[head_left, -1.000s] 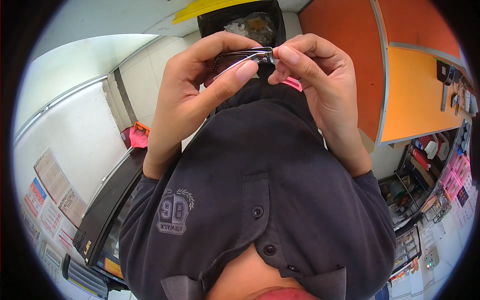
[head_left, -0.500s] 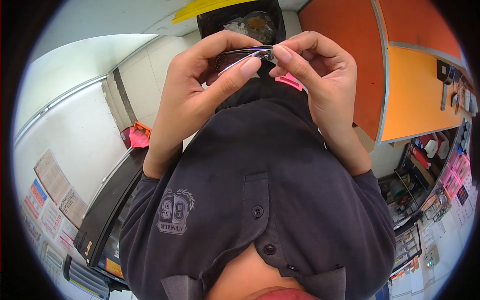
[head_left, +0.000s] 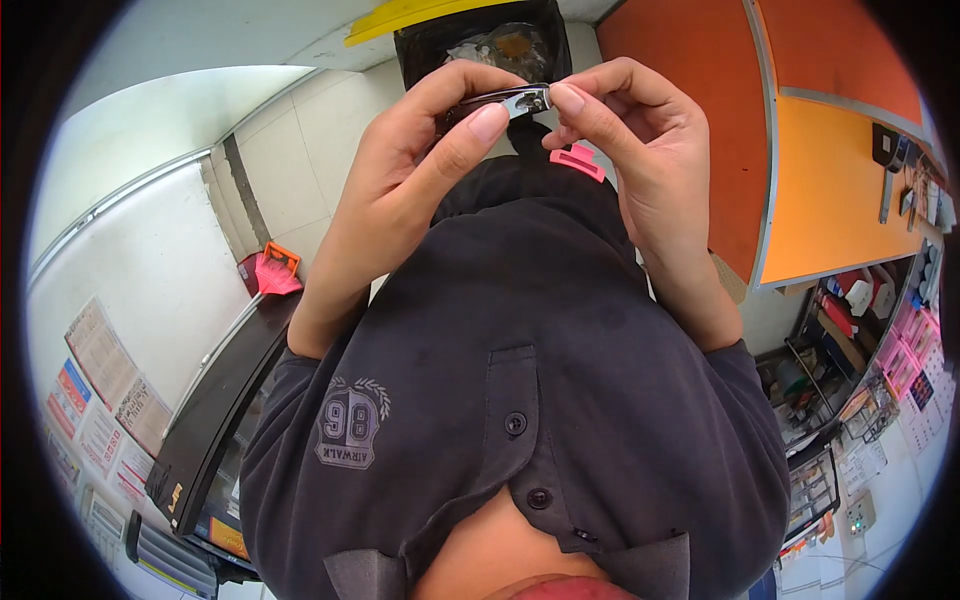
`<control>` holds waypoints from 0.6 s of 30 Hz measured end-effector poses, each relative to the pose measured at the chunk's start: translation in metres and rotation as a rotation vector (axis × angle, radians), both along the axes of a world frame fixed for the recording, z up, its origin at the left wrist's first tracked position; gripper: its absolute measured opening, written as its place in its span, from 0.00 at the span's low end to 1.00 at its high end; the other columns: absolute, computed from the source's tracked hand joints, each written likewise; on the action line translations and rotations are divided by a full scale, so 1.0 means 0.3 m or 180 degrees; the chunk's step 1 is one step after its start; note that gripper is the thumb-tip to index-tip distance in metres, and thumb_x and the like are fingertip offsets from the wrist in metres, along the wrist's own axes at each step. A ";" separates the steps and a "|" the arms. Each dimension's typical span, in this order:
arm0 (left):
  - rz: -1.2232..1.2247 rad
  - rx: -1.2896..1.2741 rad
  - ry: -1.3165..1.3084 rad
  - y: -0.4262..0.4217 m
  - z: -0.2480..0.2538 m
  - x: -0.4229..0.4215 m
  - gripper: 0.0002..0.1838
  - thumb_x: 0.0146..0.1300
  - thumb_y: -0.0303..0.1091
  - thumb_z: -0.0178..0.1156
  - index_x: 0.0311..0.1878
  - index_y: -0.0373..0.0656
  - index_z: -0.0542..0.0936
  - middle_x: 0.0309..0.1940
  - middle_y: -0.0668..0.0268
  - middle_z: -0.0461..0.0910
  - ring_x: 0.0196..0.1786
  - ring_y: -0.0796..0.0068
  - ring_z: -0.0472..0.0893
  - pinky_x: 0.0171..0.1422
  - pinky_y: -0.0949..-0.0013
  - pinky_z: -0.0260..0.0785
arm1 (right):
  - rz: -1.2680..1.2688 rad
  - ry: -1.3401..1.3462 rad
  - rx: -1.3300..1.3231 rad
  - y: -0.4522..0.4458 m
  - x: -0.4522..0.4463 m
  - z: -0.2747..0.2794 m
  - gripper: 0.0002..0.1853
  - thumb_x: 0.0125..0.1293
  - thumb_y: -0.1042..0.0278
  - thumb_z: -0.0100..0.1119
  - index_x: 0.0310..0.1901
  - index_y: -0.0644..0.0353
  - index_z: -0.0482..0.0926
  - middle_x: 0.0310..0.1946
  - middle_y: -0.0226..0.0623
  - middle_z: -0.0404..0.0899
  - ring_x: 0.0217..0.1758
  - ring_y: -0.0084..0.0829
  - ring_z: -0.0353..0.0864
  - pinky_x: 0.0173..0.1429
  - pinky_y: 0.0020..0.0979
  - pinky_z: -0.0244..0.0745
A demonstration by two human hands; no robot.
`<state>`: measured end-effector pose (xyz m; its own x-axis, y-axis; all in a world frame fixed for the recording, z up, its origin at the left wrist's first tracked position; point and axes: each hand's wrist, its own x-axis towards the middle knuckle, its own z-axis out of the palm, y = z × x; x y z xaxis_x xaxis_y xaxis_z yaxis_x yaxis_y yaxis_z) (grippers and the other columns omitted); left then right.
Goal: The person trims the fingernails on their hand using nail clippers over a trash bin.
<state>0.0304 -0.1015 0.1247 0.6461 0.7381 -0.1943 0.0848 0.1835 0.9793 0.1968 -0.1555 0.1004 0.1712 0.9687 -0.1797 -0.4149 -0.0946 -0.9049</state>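
My left hand holds a silver nail clipper between its thumb and curled fingers. The thumb presses on the lever, and the clipper's rear part is hidden behind it. My right hand is closed, fingers bent inward and the thumb against the index finger. Its thumb and index tips meet the jaw end of the clipper. Whether a nail sits inside the jaws is too small to tell.
Beyond my hands stands a bin with a black liner and rubbish inside. A pink clip-like item lies on dark cloth below my right hand. Orange panels rise at the right; a dark cabinet is at the left.
My left thumb has moved up toward the clipper body, and the lever that stood at an angle is now pressed closer to it. My right hand has barely shifted.
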 end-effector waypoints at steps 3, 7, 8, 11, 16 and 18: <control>-0.0023 -0.0092 -0.0065 0.002 -0.008 -0.006 0.14 0.66 0.36 0.48 0.47 0.35 0.72 0.28 0.75 0.67 0.28 0.91 0.60 0.31 0.84 0.49 | 0.0001 0.0015 -0.0009 0.001 -0.002 0.003 0.05 0.57 0.74 0.62 0.32 0.67 0.78 0.25 0.32 0.78 0.28 0.16 0.76 0.35 0.18 0.72; -0.0005 -0.0269 -0.0150 0.005 -0.015 -0.010 0.15 0.66 0.36 0.49 0.48 0.35 0.72 0.28 0.76 0.67 0.27 0.91 0.59 0.30 0.84 0.49 | 0.0030 -0.0109 0.0054 0.003 -0.001 -0.003 0.05 0.57 0.74 0.62 0.32 0.67 0.78 0.25 0.32 0.78 0.28 0.16 0.76 0.35 0.18 0.72; -0.0051 -0.0352 -0.0183 0.010 -0.018 -0.014 0.15 0.65 0.36 0.50 0.48 0.35 0.72 0.28 0.76 0.67 0.27 0.91 0.60 0.29 0.84 0.50 | 0.0048 -0.0092 0.0024 0.004 -0.001 0.000 0.05 0.57 0.74 0.62 0.31 0.67 0.78 0.25 0.32 0.78 0.28 0.16 0.76 0.35 0.18 0.72; -0.0147 -0.0490 -0.0205 0.021 -0.024 -0.021 0.16 0.65 0.36 0.49 0.49 0.34 0.72 0.28 0.74 0.67 0.26 0.90 0.60 0.28 0.84 0.52 | 0.0087 -0.0057 -0.0015 0.007 0.000 -0.006 0.05 0.56 0.74 0.62 0.31 0.67 0.78 0.26 0.32 0.79 0.28 0.17 0.76 0.35 0.18 0.72; -0.0155 -0.0484 -0.0170 0.025 -0.021 -0.019 0.18 0.64 0.35 0.48 0.50 0.30 0.70 0.28 0.71 0.67 0.25 0.91 0.61 0.25 0.84 0.55 | 0.0144 -0.0018 -0.0042 0.013 0.001 -0.013 0.05 0.56 0.74 0.62 0.31 0.67 0.78 0.26 0.33 0.79 0.28 0.17 0.76 0.35 0.18 0.72; -0.0147 -0.0533 -0.0160 0.026 -0.023 -0.020 0.17 0.64 0.34 0.48 0.50 0.30 0.71 0.27 0.71 0.67 0.25 0.91 0.61 0.25 0.84 0.55 | 0.0163 -0.0046 -0.0057 0.015 0.003 -0.015 0.05 0.56 0.74 0.62 0.31 0.67 0.78 0.26 0.33 0.79 0.28 0.17 0.77 0.35 0.18 0.72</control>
